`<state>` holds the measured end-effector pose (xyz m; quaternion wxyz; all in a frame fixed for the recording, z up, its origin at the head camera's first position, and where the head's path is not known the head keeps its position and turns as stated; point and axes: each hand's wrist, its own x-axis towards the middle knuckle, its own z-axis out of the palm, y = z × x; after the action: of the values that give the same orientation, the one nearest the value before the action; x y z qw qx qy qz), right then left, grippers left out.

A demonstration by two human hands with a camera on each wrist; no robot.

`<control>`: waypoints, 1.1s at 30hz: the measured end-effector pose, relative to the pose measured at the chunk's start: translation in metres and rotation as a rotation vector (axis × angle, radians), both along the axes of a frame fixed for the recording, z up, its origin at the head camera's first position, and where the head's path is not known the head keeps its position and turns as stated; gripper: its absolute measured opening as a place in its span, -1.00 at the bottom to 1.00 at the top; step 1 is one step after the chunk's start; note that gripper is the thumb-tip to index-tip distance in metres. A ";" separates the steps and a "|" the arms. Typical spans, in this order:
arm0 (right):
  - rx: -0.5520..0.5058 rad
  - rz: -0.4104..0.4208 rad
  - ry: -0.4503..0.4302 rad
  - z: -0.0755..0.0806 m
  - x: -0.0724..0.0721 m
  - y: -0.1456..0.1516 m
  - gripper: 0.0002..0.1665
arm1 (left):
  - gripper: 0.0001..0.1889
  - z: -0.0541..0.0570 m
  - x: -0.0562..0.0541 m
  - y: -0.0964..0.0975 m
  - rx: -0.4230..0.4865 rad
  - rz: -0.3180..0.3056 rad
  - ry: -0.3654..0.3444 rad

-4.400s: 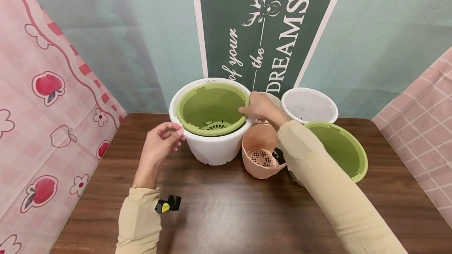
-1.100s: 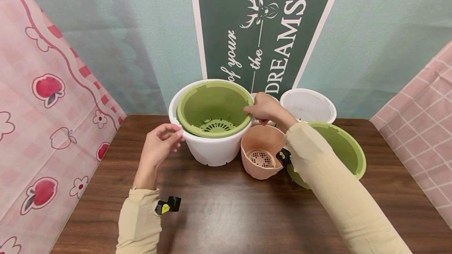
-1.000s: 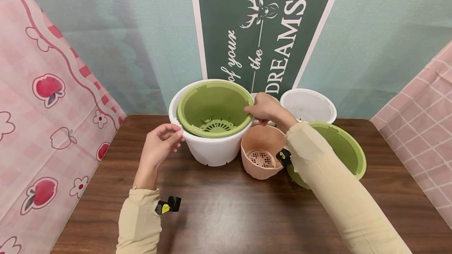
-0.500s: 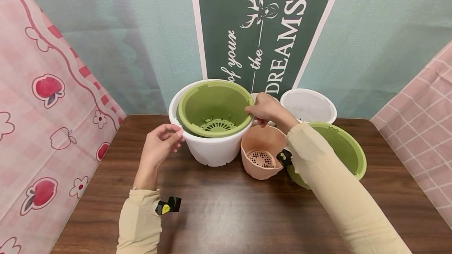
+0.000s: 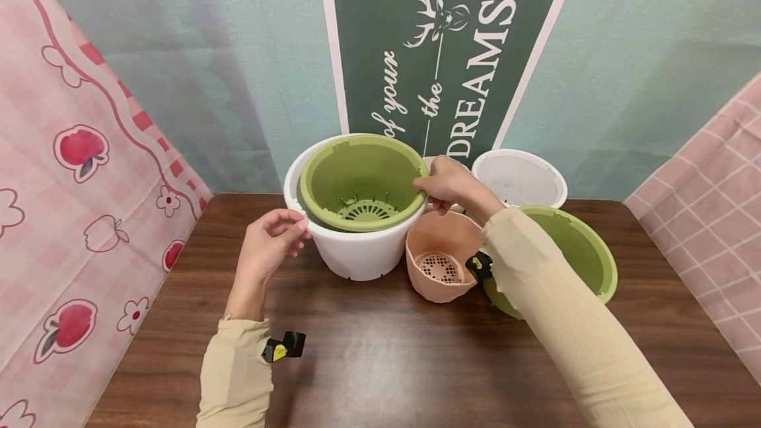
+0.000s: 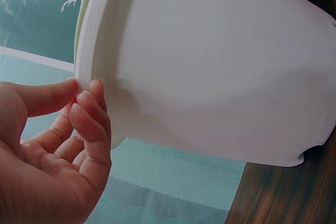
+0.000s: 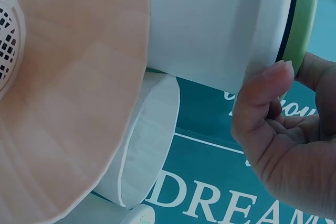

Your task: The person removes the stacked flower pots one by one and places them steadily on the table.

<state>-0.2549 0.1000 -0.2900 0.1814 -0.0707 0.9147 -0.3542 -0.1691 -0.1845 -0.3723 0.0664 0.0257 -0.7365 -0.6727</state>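
A green plastic flowerpot with a slotted base sits inside a larger white flowerpot, its right side raised a little. My right hand pinches the green pot's right rim between thumb and fingers; the right wrist view shows the green rim standing off the white one. At the left, my left hand pinches the white pot's rim. In the left wrist view, the thumb and fingertips of that hand meet at the white rim.
Right of the white pot stands a peach flowerpot with a grid base. A second green pot lies partly behind my right sleeve. Another white pot is at the back, beside a pale pot. All rest on the wooden table.
Over the last few seconds the green pot's right side has risen and shifted slightly right, with my right hand. The left hand and white pot have stayed in place.
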 end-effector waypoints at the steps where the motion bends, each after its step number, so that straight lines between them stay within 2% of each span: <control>1: -0.002 -0.002 -0.003 0.000 0.000 0.000 -0.75 | -0.79 -0.015 -0.008 -0.006 0.023 -0.007 0.016; 2: -0.003 -0.004 -0.004 0.000 0.000 0.000 -0.75 | -0.78 -0.030 -0.016 -0.013 0.034 -0.011 0.023; 5: -0.009 -0.012 -0.007 0.001 0.000 0.000 -0.75 | -0.72 -0.082 -0.046 -0.035 0.042 -0.017 0.022; 7: -0.014 -0.016 -0.010 0.001 0.001 0.000 -0.75 | -0.67 -0.105 -0.060 -0.044 0.012 -0.004 0.011; 9: -0.020 -0.020 -0.013 0.002 0.001 -0.001 -0.75 | -0.65 -0.115 -0.065 -0.047 -0.023 0.006 0.006; 12: -0.027 -0.026 -0.022 0.002 0.001 -0.001 -0.74 | -0.69 -0.097 -0.054 -0.041 0.012 0.002 0.012; 15: -0.032 -0.032 -0.031 0.003 0.001 -0.001 -0.74 | -0.75 -0.069 -0.038 -0.030 0.069 -0.023 0.030; 17: -0.039 -0.039 -0.041 0.004 0.001 -0.001 -0.74 | -0.76 -0.061 -0.033 -0.027 0.078 -0.025 0.037; 20: -0.049 -0.055 -0.055 0.005 0.001 -0.002 -0.75 | -0.75 -0.059 -0.033 -0.026 0.073 -0.024 0.027; 22: -0.057 -0.062 -0.061 0.005 0.001 -0.002 -0.76 | -0.73 -0.068 -0.038 -0.029 0.044 -0.012 0.023; 23: -0.059 -0.064 -0.062 0.005 0.001 -0.002 -0.76 | -0.72 -0.067 -0.037 -0.029 0.023 -0.004 0.006; 24: -0.060 -0.064 -0.062 0.005 0.001 -0.002 -0.76 | -0.75 -0.080 -0.044 -0.033 0.052 -0.024 0.020; 26: -0.060 -0.062 -0.061 0.006 0.001 -0.002 -0.76 | -0.76 -0.065 -0.035 -0.027 0.033 -0.017 0.018; 27: -0.061 -0.061 -0.061 0.006 0.001 -0.002 -0.76 | -0.78 -0.053 -0.028 -0.022 0.029 -0.016 0.018; 30: -0.056 -0.055 -0.058 0.006 0.002 -0.003 -0.75 | -0.85 -0.013 -0.007 -0.005 0.028 -0.011 -0.001; 31: -0.055 -0.051 -0.058 0.006 0.002 -0.003 -0.75 | -0.83 0.012 0.006 0.006 -0.005 0.019 -0.029; 33: -0.055 -0.045 -0.059 0.007 0.002 -0.003 -0.74 | -0.87 0.025 0.012 0.011 -0.007 0.028 -0.060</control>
<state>-0.2533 0.0972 -0.2832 0.1981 -0.0446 0.9002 -0.3851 -0.1570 -0.1733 -0.3469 0.0537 0.0560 -0.7402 -0.6679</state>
